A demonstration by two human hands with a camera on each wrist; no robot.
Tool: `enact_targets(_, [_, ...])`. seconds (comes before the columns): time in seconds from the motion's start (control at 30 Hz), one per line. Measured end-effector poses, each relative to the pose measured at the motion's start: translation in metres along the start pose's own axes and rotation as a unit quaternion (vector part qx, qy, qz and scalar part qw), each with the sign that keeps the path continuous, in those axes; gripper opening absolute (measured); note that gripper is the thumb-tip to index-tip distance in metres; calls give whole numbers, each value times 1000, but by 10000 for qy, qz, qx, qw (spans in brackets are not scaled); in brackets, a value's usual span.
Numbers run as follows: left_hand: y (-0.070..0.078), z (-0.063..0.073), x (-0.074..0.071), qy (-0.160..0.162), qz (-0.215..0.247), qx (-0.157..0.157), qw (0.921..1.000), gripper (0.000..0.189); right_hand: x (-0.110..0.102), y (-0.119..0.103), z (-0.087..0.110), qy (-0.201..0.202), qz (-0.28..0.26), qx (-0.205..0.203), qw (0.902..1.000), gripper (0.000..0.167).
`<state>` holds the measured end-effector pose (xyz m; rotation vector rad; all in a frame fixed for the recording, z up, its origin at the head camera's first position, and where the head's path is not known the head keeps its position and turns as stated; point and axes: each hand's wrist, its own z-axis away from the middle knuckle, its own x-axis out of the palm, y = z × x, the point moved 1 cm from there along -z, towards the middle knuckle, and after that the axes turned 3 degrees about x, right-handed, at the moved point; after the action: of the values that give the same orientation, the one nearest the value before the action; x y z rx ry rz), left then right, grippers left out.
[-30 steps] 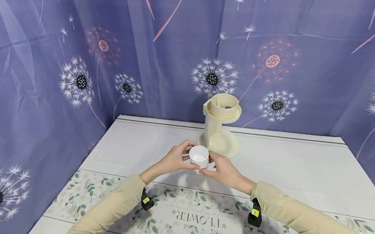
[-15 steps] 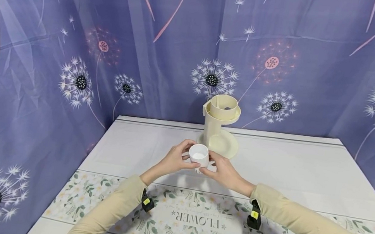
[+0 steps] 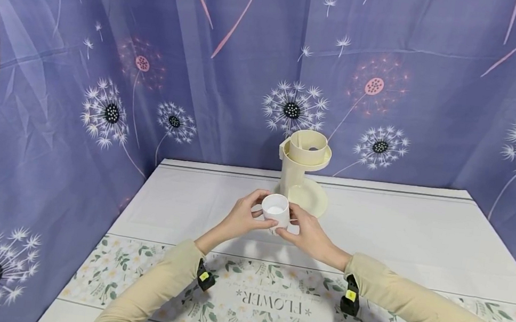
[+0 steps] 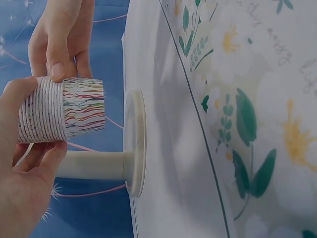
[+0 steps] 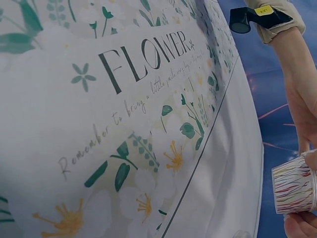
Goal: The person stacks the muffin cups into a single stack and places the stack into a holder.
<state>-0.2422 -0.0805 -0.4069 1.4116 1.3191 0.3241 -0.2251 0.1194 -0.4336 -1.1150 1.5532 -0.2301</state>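
Note:
A stack of paper cups (image 4: pixel 84 106), white with coloured wavy lines, is held up by both hands. My left hand (image 3: pixel 242 217) grips the stack's left side, thumb across its near side. On the other side my right hand (image 3: pixel 308 234) grips it with thumb and fingers. In the head view the stack (image 3: pixel 275 214) has its white open mouth facing up towards me. The left wrist view shows several nested rims, with the left hand (image 4: pixel 25 183) around them and the right hand (image 4: pixel 62 44) above. At the right wrist view's edge, the stack (image 5: pixel 294 186) is partly cut off.
Just behind the hands stands a cream stand (image 3: pixel 290 178) with a round base and a top ring bearing a short cylinder (image 3: pixel 307 153). A white tablecloth (image 3: pixel 404 227) with a flowered band covers the table. Purple dandelion curtains (image 3: pixel 227 98) hang behind and at the left.
Both hands have lifted the cup stack slightly, and more of its outer wall shows now. The cream stand stays where it was.

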Motion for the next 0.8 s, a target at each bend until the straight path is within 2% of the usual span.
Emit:
enact_targets(0.07, [-2,-1,1,31,55,21,10000,61,-1,0,0,19,16,0,10000,61])
enact_targets(0.27, [-33,-10,7,171,188,190,9995,63,-3,2,1,144,46,-1,9999,59])
enact_targets(0.8, [-31,-21,15,128,305,129,9994,67,-12,8,4,365,72,-2,9993,60])
